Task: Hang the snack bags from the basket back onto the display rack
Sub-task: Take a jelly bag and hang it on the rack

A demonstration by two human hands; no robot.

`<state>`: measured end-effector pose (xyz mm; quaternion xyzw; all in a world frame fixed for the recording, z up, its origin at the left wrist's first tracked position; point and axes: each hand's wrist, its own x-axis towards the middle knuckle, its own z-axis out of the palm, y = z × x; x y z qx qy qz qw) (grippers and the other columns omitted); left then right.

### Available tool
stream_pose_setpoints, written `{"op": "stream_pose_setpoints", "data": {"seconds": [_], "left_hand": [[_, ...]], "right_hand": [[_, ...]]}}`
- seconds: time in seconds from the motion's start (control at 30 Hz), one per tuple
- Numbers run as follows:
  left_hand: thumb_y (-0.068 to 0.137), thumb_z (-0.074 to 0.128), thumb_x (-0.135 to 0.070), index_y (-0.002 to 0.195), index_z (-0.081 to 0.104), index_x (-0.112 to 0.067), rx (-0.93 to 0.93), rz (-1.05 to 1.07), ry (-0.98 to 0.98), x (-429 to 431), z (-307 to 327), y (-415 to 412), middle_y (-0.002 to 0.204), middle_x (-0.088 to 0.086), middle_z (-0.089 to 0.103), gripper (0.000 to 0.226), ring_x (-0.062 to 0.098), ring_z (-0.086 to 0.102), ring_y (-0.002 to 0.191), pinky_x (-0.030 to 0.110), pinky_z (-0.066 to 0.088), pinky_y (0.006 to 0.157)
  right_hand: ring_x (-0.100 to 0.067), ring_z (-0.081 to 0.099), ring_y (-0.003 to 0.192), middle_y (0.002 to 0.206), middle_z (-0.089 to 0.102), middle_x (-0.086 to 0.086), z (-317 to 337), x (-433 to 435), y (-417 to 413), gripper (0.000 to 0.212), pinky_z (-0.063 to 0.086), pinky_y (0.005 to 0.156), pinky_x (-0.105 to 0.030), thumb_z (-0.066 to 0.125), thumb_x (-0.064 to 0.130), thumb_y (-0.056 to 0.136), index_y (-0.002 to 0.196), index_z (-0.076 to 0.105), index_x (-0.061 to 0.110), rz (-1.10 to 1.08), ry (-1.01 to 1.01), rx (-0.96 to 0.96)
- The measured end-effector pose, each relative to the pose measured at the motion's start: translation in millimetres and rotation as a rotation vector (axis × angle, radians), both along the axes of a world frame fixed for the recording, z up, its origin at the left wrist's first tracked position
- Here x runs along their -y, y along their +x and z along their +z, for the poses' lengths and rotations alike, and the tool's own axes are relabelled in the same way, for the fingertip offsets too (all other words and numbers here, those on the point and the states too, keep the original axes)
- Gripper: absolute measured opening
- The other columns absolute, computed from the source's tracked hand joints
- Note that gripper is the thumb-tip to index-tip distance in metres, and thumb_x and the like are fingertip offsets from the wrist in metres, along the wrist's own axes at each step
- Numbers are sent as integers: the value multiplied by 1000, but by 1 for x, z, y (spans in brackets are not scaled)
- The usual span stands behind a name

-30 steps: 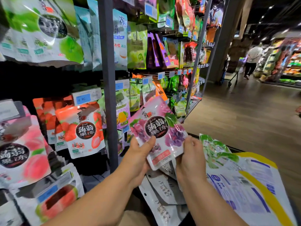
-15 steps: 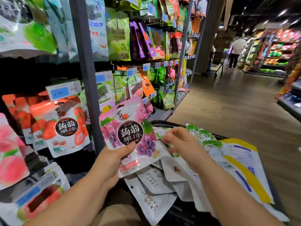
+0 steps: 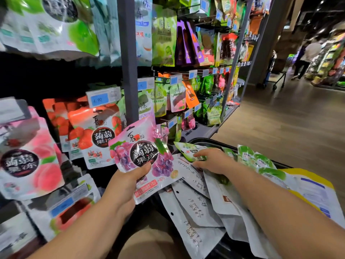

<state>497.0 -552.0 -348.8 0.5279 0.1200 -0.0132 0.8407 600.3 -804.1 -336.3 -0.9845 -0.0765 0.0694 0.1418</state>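
Wood-plank floor (image 3: 280, 139) runs past a grey pillar (image 3: 266, 43).

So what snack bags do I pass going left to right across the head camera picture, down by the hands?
Peach bag → strawberry bag → grape bag held in the left hand → green bag at the right hand → yellow-edged bag.

Glossy plastic grape bag (image 3: 143, 156), matt grey metal rack post (image 3: 128, 58), smooth wood-look floor (image 3: 283, 128)

A person (image 3: 308, 57) beside a cart (image 3: 278, 80) on wooden floor (image 3: 280, 128) — stocked shelves (image 3: 332, 58) beyond.
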Motion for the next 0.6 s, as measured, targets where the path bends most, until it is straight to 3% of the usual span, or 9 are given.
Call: {"op": "stream_pose_setpoints", "data": {"seconds": [0.07, 0.2, 0.3, 0.5, 0.6], "left_hand": [[85, 69, -3, 108, 70, -5, 7, 10, 5, -3, -1, 0, 91, 15, 76, 23, 25, 75, 74, 35, 61, 62], [79, 74, -8, 113, 70, -10, 33, 22, 34, -4, -1, 0, 103, 13, 75, 34, 33, 71, 98, 46, 55, 90], [72, 77, -12, 115, 69, -11, 28, 36, 28, -3, -3, 2, 104, 14, 75, 44, 34, 70, 101, 50, 53, 94], [83, 72, -3, 113, 69, -9, 8, 63, 30, -4, -8, 6, 96, 13, 76, 30, 28, 73, 85, 39, 58, 76], [85, 70, -2, 109, 69, -9, 1, 61, 18, -3, -6, 5, 85, 10, 77, 25, 23, 74, 73, 34, 60, 63]], "right_hand": [[-21, 46, 133, 148, 49, 3, -2, -7, 6, 56, 39, 105, -33, 62, 60, 87, 135, 57, 32, 34, -17, -32], [-20, 51, 126, 144, 53, 2, -6, -11, 15, 54, 41, 100, -30, 64, 61, 84, 131, 61, 34, 54, 23, -27], [-19, 49, 129, 147, 50, 4, -7, -13, 17, 53, 38, 97, -28, 65, 59, 84, 131, 61, 34, 58, 30, -31], [-17, 50, 128, 144, 54, 5, -13, -16, 22, 50, 37, 89, -25, 62, 60, 87, 130, 63, 33, 21, 27, -22], [-16, 51, 126, 143, 54, 6, -16, -13, 26, 53, 40, 98, -28, 61, 60, 87, 132, 62, 32, 30, 43, -44]]}}
